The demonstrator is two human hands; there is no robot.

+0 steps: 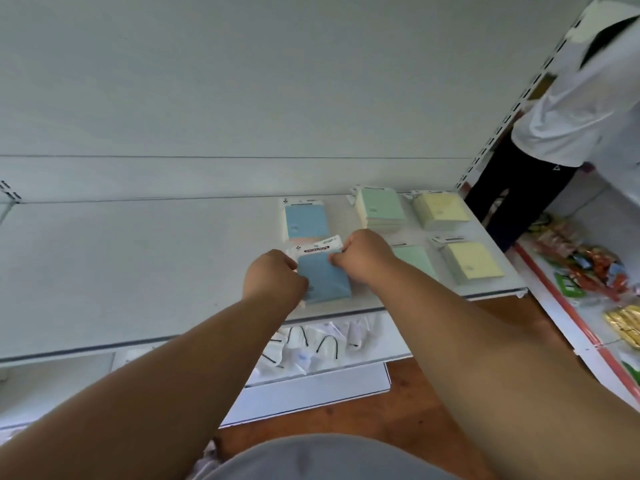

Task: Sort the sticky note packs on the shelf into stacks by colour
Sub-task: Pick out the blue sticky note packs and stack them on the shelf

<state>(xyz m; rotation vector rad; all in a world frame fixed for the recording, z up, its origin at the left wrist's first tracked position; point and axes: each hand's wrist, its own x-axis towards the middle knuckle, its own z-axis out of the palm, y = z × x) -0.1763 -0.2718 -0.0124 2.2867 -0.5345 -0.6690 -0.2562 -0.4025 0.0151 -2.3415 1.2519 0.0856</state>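
Observation:
A blue sticky note pack (323, 277) with a white header lies near the front of the white shelf (138, 271). My left hand (273, 280) grips its left edge and my right hand (363, 256) pinches its right edge, fingers curled. A pinkish pack (300, 241) peeks out behind it. Further back lies another blue stack (306, 220). To the right sit two green stacks (382, 209) (414, 263) and two yellow stacks (441, 211) (471, 263). My right forearm hides part of the nearer green stack.
A person in a white shirt (588, 98) stands at the right end of the shelf. A lower shelf holds white packets (311, 344). A side shelf at right carries colourful packaged goods (585, 268). The shelf's left half is bare white surface.

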